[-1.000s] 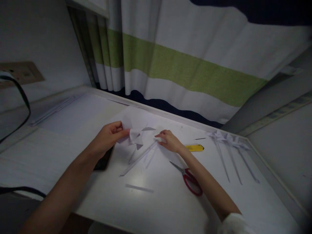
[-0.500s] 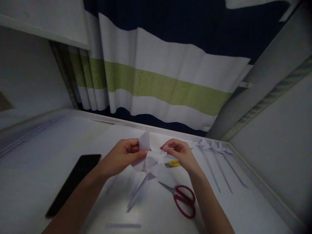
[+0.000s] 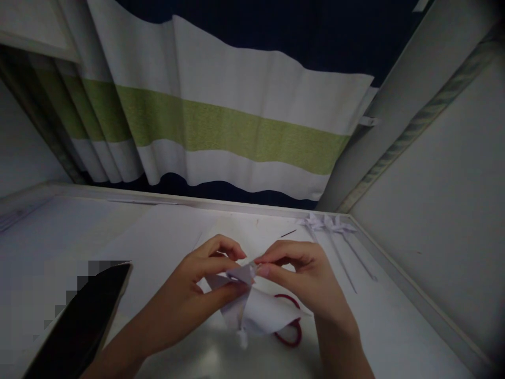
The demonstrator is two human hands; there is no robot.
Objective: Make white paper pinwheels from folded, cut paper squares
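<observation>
From my remote view, I list: one white bench [image 3: 390, 342], glossy near the front, with a raised rim [image 3: 189, 204] at the back. Behind it, one curtain [image 3: 221, 123] banded in navy, white and green; to the right, a pale wall [image 3: 445, 200]; at upper left, the corner of a shelf [image 3: 35, 39]. Item in hand: one piece of folded white paper [image 3: 270, 313], held above the bench, front and centre. The left hand [image 3: 201, 279] and right hand [image 3: 303, 271] are close together, thumbs and fingers pinched on it. Partly behind the paper, scissors [image 3: 295, 334], red loops showing. At left, one dark phone [image 3: 84, 316]. Far right corner: white pinwheels [image 3: 329, 223] on thin sticks [image 3: 342, 263]. Near the rim, one thin dark rod [image 3: 288, 233].
</observation>
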